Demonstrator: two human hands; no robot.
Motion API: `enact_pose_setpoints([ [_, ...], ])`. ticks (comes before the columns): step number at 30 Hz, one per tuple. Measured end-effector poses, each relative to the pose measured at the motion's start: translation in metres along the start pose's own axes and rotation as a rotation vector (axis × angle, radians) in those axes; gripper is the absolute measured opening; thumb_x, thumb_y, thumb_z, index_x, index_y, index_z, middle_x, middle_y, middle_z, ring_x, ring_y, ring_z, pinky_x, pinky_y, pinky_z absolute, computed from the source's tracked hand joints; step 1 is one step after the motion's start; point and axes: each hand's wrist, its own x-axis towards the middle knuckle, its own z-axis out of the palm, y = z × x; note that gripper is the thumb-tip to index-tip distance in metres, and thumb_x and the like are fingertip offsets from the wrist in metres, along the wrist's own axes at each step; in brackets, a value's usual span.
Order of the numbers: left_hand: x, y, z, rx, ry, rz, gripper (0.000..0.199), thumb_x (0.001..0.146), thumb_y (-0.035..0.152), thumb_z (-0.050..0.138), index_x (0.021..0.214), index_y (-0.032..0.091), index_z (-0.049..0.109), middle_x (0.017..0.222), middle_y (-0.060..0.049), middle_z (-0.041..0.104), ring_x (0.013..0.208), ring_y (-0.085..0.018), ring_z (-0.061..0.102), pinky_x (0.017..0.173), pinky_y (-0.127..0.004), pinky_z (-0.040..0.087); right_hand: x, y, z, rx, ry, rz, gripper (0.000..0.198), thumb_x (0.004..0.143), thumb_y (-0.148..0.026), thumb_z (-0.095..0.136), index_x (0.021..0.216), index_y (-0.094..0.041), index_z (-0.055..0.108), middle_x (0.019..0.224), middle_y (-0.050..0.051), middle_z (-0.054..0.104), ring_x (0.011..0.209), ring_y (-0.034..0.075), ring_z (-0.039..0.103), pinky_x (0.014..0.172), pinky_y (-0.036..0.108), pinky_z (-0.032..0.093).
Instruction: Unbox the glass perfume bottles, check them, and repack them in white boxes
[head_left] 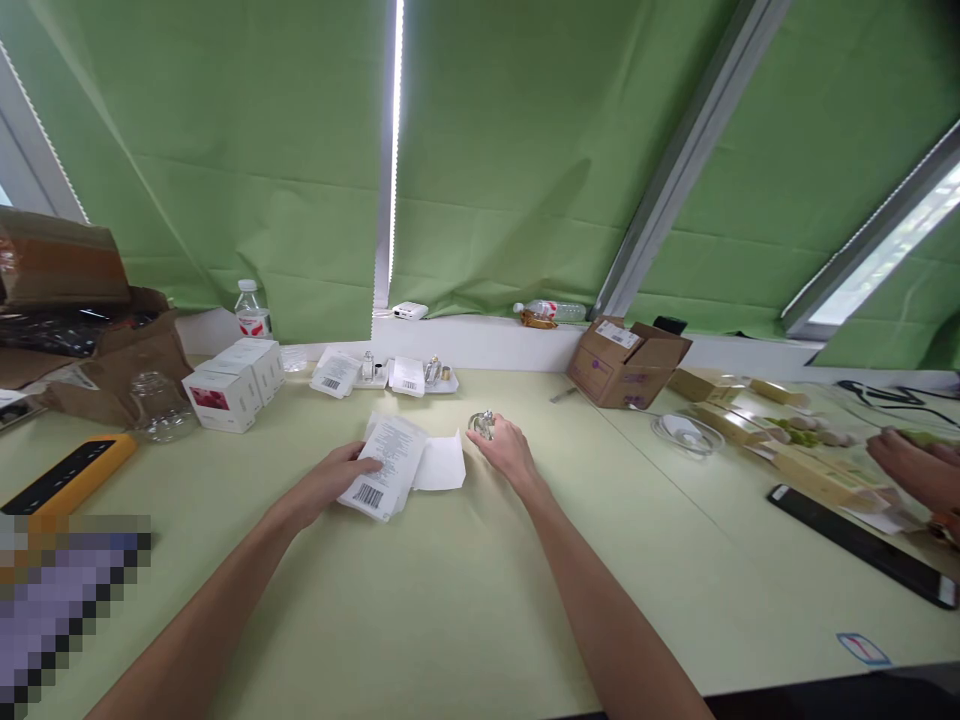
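Observation:
My left hand is closed on a white carton printed with small text and a barcode, its thumb lying across the printed face. From the carton's right side a plain white flap sticks out over the table. To the right of that flap, my right hand grips a small clear glass bottle with a shiny top; the fingers cover part of it. Behind both hands, two similar opened cartons lie beside little glass bottles and caps.
Several white boxes stand at left, near a plastic bottle and an orange power strip. An open cardboard box sits back right. Yellowish cartons, a coiled white cable and another person's hand are farther right.

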Motion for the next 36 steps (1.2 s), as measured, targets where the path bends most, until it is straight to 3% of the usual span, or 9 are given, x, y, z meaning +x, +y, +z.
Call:
enact_pose_setpoints([
  [4,0.003,-0.001,-0.003,0.021,0.091,0.009,0.051,0.071,0.048,0.067,0.112,0.018,0.061,0.107,-0.01,0.07,0.094,-0.027,0.067,0.073,-0.031,0.053,-0.006,-0.005,-0.006,0.022,-0.06,0.076,0.067,0.08,-0.063,0.049,0.129,-0.017,0.046,0.113,0.015,0.063,0.104,0.028,0.059,0.079,0.032,0.043],
  [7,0.004,-0.002,-0.004,0.065,0.118,0.017,0.054,0.071,0.052,0.066,0.114,0.021,0.059,0.112,-0.009,0.068,0.094,-0.026,0.067,0.065,-0.029,0.053,-0.008,-0.007,-0.015,0.032,-0.022,0.117,0.075,0.082,-0.067,0.042,0.136,-0.015,0.039,0.12,0.018,0.059,0.109,0.032,0.057,0.083,0.036,0.042],
  [10,0.004,-0.004,-0.003,0.107,0.136,0.038,0.059,0.07,0.056,0.066,0.116,0.021,0.056,0.114,-0.01,0.066,0.091,-0.025,0.067,0.06,-0.028,0.053,-0.008,-0.005,-0.024,0.039,0.13,0.102,0.067,0.089,-0.06,0.036,0.135,-0.011,0.041,0.126,0.02,0.054,0.111,0.032,0.055,0.086,0.038,0.041],
  [14,0.005,-0.007,0.001,0.22,0.179,0.082,0.064,0.071,0.062,0.062,0.119,0.021,0.053,0.109,-0.011,0.065,0.083,-0.024,0.067,0.054,-0.027,0.051,-0.008,-0.002,-0.033,0.096,0.426,-0.072,0.049,0.092,-0.046,0.039,0.126,-0.012,0.051,0.123,0.016,0.057,0.109,0.028,0.055,0.086,0.036,0.042],
  [17,0.007,-0.009,0.005,0.316,0.232,0.118,0.068,0.07,0.065,0.06,0.121,0.02,0.052,0.121,-0.014,0.058,0.082,-0.023,0.066,0.054,-0.027,0.049,-0.013,-0.009,-0.034,0.149,0.47,-0.225,0.037,0.092,-0.039,0.04,0.112,-0.015,0.06,0.109,0.012,0.064,0.095,0.023,0.059,0.082,0.034,0.044],
  [21,0.01,-0.014,0.006,0.432,0.301,0.163,0.074,0.068,0.065,0.062,0.125,0.019,0.05,0.135,-0.016,0.044,0.097,-0.025,0.062,0.066,-0.027,0.049,-0.03,-0.033,-0.03,0.191,0.309,-0.39,0.03,0.093,-0.034,0.041,0.088,-0.018,0.066,0.089,0.008,0.069,0.084,0.021,0.059,0.08,0.034,0.044],
  [27,0.005,-0.014,0.008,0.571,0.334,0.273,0.075,0.067,0.067,0.061,0.126,0.023,0.048,0.131,-0.013,0.045,0.113,-0.03,0.052,0.081,-0.032,0.045,-0.062,-0.068,-0.026,0.172,-0.065,-0.64,0.025,0.092,-0.03,0.046,0.101,-0.019,0.067,0.099,0.007,0.07,0.095,0.022,0.061,0.088,0.036,0.043],
  [31,0.002,-0.015,0.012,0.697,0.339,0.379,0.068,0.071,0.064,0.06,0.126,0.026,0.048,0.124,-0.011,0.049,0.124,-0.032,0.039,0.091,-0.036,0.039,-0.074,-0.076,-0.022,0.108,-0.204,-0.671,0.027,0.093,-0.03,0.045,0.102,-0.02,0.068,0.099,0.007,0.071,0.094,0.022,0.062,0.082,0.033,0.044],
  [36,0.003,-0.02,0.019,0.722,0.335,0.427,0.07,0.073,0.064,0.057,0.13,0.025,0.045,0.126,-0.01,0.049,0.122,-0.031,0.039,0.093,-0.037,0.037,-0.079,-0.077,-0.017,0.069,-0.315,-0.656,0.029,0.093,-0.031,0.042,0.089,-0.023,0.07,0.086,0.004,0.072,0.077,0.02,0.064,0.063,0.028,0.04],
])
